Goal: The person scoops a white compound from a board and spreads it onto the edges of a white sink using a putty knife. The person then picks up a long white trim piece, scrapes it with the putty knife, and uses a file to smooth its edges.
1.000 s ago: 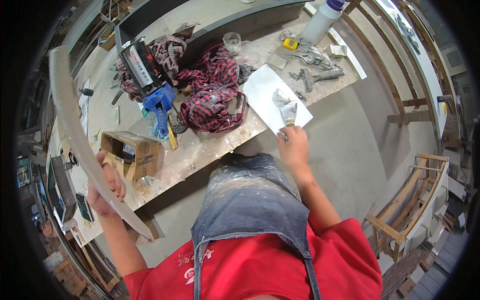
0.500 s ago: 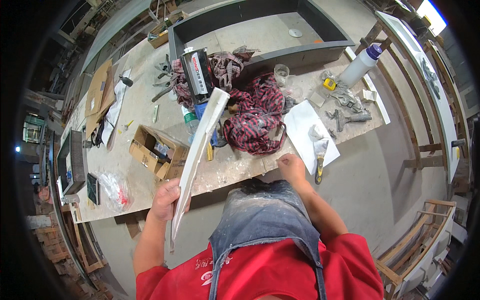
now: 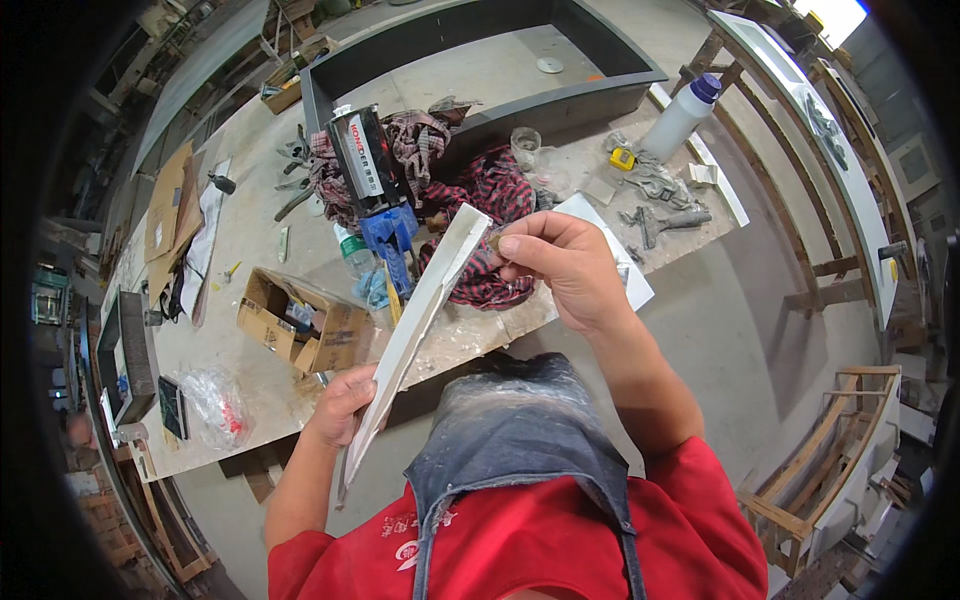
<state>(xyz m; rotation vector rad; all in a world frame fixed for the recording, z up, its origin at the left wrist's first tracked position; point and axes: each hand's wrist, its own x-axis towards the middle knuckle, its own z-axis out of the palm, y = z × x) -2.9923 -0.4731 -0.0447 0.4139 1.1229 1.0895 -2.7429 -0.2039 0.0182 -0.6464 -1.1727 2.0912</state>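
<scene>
My left hand point(image 3: 343, 403) grips the near end of a long, narrow pale strip point(image 3: 420, 315), which slants up and away over the workbench point(image 3: 250, 225). My right hand point(image 3: 560, 265) is raised at the strip's far end, fingers pinched around a small object that touches the strip; I cannot tell what the object is. Under the strip lie a red-and-black checked cloth point(image 3: 490, 190) and a blue tool point(image 3: 388, 238) beside a black cylinder point(image 3: 362, 160).
An open cardboard box point(image 3: 300, 325) sits at the bench's near left. A white sheet point(image 3: 625, 270), grey putty knives point(image 3: 665, 215), a yellow tape measure point(image 3: 623, 158) and a white bottle with a blue cap point(image 3: 683, 115) lie to the right. A dark open frame point(image 3: 480, 70) stands behind. Wooden frames point(image 3: 830, 470) stand on the floor.
My right hand has risen from the white sheet on the bench up to the far end of the strip. The strip, earlier far out at the left, now slants in front of me.
</scene>
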